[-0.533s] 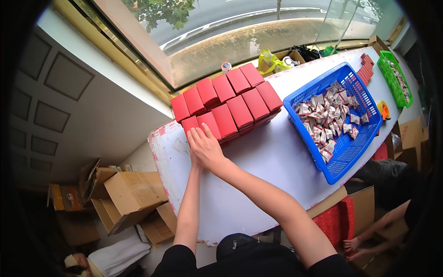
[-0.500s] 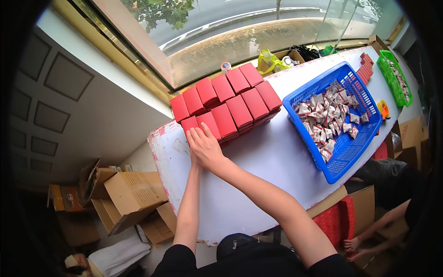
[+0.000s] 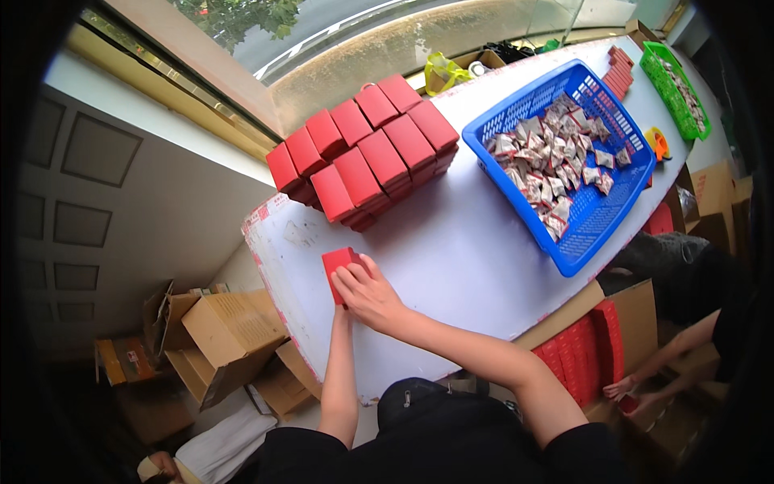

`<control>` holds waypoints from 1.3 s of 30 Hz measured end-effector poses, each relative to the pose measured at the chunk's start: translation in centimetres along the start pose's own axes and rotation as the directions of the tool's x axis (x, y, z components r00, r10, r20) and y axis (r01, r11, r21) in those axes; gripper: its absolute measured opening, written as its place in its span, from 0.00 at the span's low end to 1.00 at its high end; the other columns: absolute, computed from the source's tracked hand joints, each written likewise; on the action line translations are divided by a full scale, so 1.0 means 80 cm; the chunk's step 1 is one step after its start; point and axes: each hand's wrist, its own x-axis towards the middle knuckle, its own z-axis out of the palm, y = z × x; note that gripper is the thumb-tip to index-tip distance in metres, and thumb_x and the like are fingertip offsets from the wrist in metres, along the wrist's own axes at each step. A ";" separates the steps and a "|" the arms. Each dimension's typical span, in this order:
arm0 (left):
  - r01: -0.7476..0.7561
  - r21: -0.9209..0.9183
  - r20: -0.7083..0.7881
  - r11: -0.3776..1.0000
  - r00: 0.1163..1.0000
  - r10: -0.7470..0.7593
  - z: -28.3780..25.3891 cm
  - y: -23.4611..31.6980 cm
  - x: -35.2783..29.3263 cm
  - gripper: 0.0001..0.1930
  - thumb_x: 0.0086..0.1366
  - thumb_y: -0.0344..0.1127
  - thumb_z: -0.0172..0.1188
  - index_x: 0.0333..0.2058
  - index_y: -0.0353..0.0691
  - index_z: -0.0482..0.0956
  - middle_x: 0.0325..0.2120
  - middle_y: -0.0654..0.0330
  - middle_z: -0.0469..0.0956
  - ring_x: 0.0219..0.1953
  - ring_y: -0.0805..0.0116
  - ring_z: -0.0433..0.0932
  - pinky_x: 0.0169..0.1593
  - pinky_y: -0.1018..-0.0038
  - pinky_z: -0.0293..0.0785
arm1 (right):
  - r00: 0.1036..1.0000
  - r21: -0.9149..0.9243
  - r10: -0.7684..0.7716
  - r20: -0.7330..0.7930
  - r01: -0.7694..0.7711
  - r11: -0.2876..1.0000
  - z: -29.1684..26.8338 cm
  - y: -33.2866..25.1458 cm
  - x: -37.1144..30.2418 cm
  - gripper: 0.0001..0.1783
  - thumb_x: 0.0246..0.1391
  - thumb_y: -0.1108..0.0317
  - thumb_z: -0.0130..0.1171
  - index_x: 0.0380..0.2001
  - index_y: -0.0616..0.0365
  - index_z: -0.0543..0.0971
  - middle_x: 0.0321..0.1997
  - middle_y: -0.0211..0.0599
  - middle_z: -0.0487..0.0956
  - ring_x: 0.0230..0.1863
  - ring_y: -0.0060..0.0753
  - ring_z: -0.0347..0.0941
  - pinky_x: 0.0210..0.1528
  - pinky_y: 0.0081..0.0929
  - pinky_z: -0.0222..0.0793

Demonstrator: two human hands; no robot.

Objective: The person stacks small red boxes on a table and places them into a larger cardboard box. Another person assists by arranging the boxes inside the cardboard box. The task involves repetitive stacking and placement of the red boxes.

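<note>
Red carton (image 3: 335,262) is held over the left part of the counter (image 3: 451,266), on the near side of the two-row stack of red cartons (image 3: 383,157), clear gap between. Carton is gripped by the right hand (image 3: 368,297), fingers bent over its right side. Left hand (image 3: 342,313) is mostly hidden at the carton's near end; its grip can't be made out. Whether the carton is lifted or resting can't be judged either. Blue plastic basket (image 3: 601,230) is set right of the stack, part filled with small wrapped packets (image 3: 552,157). Orange tape dispenser (image 3: 658,143) is placed just beside the basket's right side. Green plastic basket (image 3: 656,81), also loaded with packets, is parked at the counter's far right.
</note>
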 end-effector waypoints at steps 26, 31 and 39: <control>0.145 0.558 -0.263 0.817 0.965 0.008 0.173 -0.158 -0.167 0.19 0.62 0.47 0.41 0.44 0.37 0.62 0.39 0.57 0.67 0.41 0.69 0.68 0.45 0.74 0.64 | 0.802 0.358 0.538 -0.261 -0.437 0.825 -0.067 -0.006 -0.335 0.39 0.33 0.55 0.66 0.46 0.56 0.56 0.53 0.44 0.56 0.61 0.48 0.47 0.60 0.45 0.47; -0.006 0.612 -0.117 0.791 0.988 0.098 0.169 -0.142 -0.168 0.20 0.61 0.45 0.48 0.43 0.33 0.69 0.40 0.56 0.70 0.42 0.70 0.68 0.46 0.77 0.63 | 0.607 0.489 0.732 -0.309 -0.560 0.669 -0.064 0.007 -0.349 0.39 0.36 0.55 0.64 0.45 0.63 0.56 0.53 0.49 0.55 0.61 0.53 0.47 0.58 0.38 0.51; -0.153 0.740 0.010 0.655 0.976 0.216 0.212 -0.121 -0.133 0.33 0.51 0.44 0.60 0.51 0.31 0.61 0.40 0.50 0.71 0.41 0.64 0.70 0.46 0.73 0.65 | 0.068 0.521 0.983 0.171 -0.853 -0.031 -0.036 0.092 -0.364 0.36 0.42 0.42 0.54 0.43 0.62 0.61 0.45 0.54 0.66 0.45 0.53 0.65 0.46 0.40 0.62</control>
